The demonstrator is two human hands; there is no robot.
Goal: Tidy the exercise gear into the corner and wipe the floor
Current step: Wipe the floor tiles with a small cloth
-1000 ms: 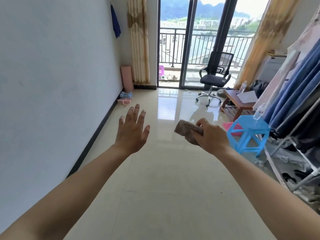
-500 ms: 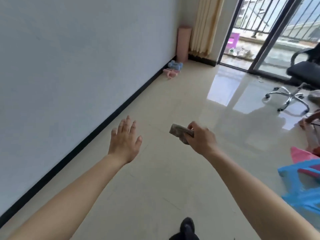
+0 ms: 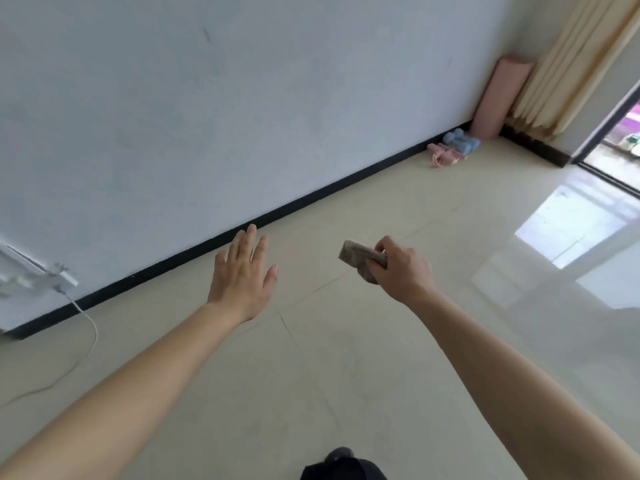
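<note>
My right hand (image 3: 401, 270) grips a folded brownish cloth (image 3: 358, 256) above the beige tiled floor (image 3: 311, 358). My left hand (image 3: 242, 275) hovers beside it, fingers straight and spread, holding nothing. Far off in the corner a rolled pink mat (image 3: 498, 95) stands upright against the wall. Blue dumbbells (image 3: 460, 140) and a pink item (image 3: 445, 157) lie on the floor in front of it, along the black skirting.
A white power strip (image 3: 60, 273) with a cable (image 3: 88, 334) trailing over the floor sits at the left wall. Beige curtains (image 3: 571, 64) hang by the balcony door frame (image 3: 609, 123) at the right. A dark shoe tip (image 3: 341, 457) shows at the bottom edge.
The view has tilted further down and left, so the chair and blue stool have left the frame. Both hands keep their poses, the right still holding the cloth.
</note>
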